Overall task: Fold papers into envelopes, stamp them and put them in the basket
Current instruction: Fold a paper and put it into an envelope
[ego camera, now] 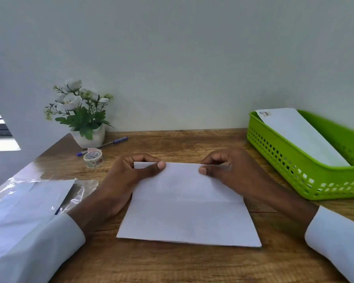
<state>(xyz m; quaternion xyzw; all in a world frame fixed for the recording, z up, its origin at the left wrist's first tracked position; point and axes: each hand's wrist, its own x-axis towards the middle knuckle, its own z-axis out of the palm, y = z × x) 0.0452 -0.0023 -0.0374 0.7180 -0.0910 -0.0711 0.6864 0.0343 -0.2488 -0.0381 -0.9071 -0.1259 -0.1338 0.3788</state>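
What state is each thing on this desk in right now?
Paper: flat on the desk, creased across, far edge pinched by both hands.
Left hand: pinching the paper's far left corner.
Right hand: pinching the far right corner.
Green basket: holds one stamped envelope.
Tape roll: lying flat.
Pen: capped, lying down.

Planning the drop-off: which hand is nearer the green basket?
Right. The right hand pinches the paper's far edge just beside the green basket; the left hand pinches its opposite corner, farther away.

Wooden desk (192,266) against pale grey wall (172,58)
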